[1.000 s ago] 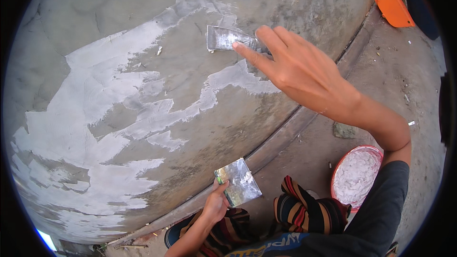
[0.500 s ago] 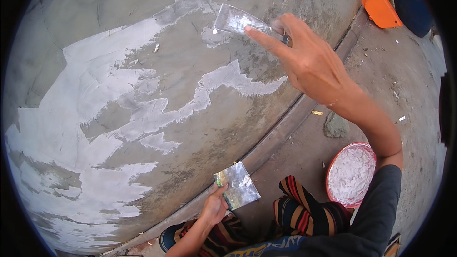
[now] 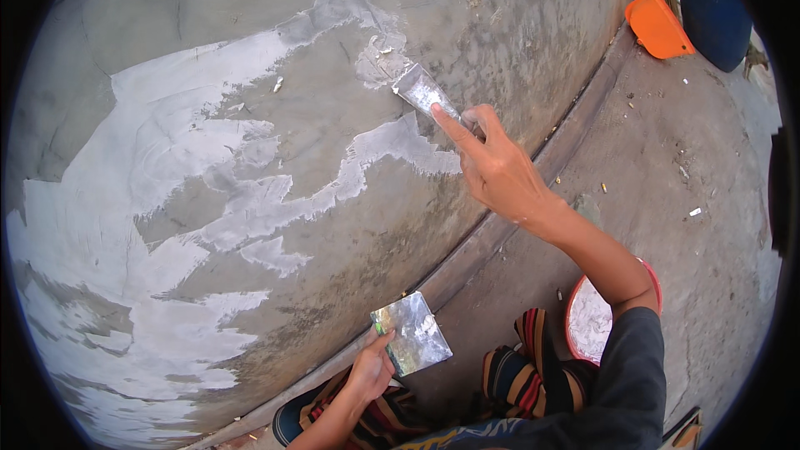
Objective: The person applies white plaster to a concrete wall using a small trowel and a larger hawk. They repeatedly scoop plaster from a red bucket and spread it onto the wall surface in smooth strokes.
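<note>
Scraper (image 3: 425, 92) drawn nearer; right grip (image 3: 498, 165) holds it; left grip (image 3: 372, 368) holds plate (image 3: 418, 337); edge (image 3: 404, 79) beside patch (image 3: 377, 63) (bare wall (image 3: 521, 46) rightward)

the handle of the scraper (image 3: 427, 93) is lost to us inside the right hand (image 3: 500, 168). we cannot see the part of the left hand (image 3: 371, 371) beneath the square plate (image 3: 414, 335). the right forearm (image 3: 596, 250) and sleeve (image 3: 637, 358) hide part of the red-rimmed bowl (image 3: 568, 325). the blue barrel (image 3: 718, 12) is cut off at the top, and we find the pale scrap (image 3: 695, 212) on the floor (image 3: 667, 142) too small to name.
</note>
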Motion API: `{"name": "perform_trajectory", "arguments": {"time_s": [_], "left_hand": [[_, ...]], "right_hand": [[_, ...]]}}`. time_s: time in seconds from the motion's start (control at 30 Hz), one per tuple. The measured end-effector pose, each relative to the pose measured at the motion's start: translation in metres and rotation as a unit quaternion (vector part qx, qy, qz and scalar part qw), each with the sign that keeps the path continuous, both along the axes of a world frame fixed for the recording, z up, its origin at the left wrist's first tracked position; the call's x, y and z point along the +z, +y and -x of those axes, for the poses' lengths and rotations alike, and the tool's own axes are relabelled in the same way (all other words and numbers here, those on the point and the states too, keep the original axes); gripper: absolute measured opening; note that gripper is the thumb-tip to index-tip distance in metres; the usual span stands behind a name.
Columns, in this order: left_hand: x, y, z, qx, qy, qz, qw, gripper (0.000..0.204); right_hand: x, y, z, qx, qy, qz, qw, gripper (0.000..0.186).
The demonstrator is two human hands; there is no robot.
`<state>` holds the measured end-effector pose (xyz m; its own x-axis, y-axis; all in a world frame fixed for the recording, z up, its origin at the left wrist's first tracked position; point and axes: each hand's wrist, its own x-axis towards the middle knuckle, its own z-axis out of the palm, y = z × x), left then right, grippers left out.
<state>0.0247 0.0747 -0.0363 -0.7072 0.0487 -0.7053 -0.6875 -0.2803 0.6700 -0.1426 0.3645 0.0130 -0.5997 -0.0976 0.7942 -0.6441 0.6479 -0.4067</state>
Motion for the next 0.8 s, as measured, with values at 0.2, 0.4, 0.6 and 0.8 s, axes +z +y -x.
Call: {"name": "perform_trajectory", "arguments": {"time_s": [0.2, 0.4, 0.6, 0.8], "left_hand": [[-0.011, -0.006, 0.002, -0.023, -0.009, -0.021, 0.999, 0.039], [-0.019, -0.006, 0.003, -0.033, -0.007, -0.036, 0.999, 0.043], [-0.007, 0.007, 0.006, -0.051, -0.014, -0.037, 0.998, 0.038], [-0.010, 0.006, 0.003, -0.052, -0.013, -0.032, 0.998, 0.038]], "right_hand": [[0.061, -0.004, -0.022, -0.065, -0.028, 0.003, 0.997, 0.065], [0.056, -0.063, -0.025, -0.125, -0.109, -0.061, 0.984, 0.065], [0.050, -0.062, -0.054, -0.068, -0.157, -0.072, 0.983, 0.065], [0.068, -0.033, -0.027, -0.098, -0.031, 0.025, 0.994, 0.064]]}}
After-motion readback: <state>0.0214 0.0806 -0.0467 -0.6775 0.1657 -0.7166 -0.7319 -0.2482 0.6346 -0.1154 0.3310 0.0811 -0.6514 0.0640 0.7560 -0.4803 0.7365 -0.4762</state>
